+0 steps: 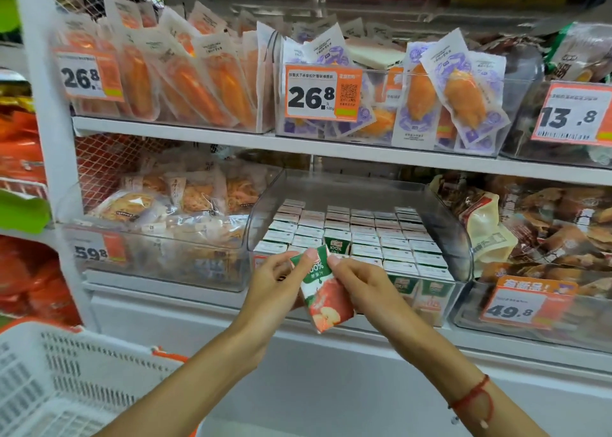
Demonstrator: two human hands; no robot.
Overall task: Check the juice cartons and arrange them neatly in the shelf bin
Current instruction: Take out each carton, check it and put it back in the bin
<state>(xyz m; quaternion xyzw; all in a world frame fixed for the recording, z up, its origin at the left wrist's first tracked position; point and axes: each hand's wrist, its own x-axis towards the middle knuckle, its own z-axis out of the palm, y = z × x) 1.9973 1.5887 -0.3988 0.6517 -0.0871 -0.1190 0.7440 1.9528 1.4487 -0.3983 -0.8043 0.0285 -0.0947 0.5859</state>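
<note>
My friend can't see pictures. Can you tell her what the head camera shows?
Two hands, left and right, hold a tilted juice carton in front of a clear shelf bin packed with rows of cartons. Snack packs fill the shelf above.

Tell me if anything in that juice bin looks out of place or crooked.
One carton in the clear bin stands higher than the neat rows around it, its green face showing above their tops. In front of the bin, both hands, left and right, hold another carton tilted. No spill or damage shows.
</note>
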